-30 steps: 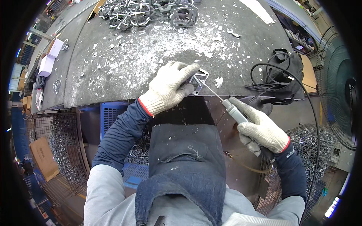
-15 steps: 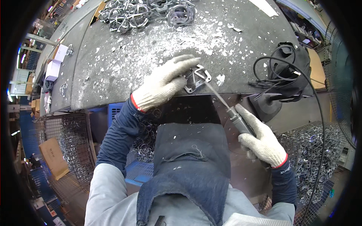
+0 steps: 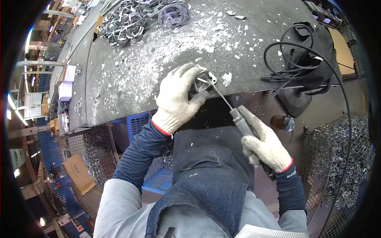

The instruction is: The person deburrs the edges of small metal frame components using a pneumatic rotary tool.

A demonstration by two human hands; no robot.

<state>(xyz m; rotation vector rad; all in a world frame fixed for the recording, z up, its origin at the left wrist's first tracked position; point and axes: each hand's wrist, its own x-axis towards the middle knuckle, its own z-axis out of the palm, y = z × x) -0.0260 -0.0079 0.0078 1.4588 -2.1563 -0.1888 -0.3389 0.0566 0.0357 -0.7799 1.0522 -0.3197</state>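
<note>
Gritty grey workbench [image 3: 131,75], flakes everywhere. Left hand [image 3: 178,97] fingers wrapped around metal casting [image 3: 203,81] at bench's near edge. Right hand [image 3: 264,144], at 4 o'clock from it, fist closed on file [image 3: 234,111], tip touching casting.

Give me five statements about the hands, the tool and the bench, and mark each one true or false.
1. The left hand presses a small metal part at the bench edge. True.
2. The right hand is bare. False: it wears a knit glove.
3. The thin tool points at the metal part. True.
4. The pile of metal parts lies by the right hand. False: it lies at the far side of the bench.
5. A black cable loops on the bench's right. True.
</note>
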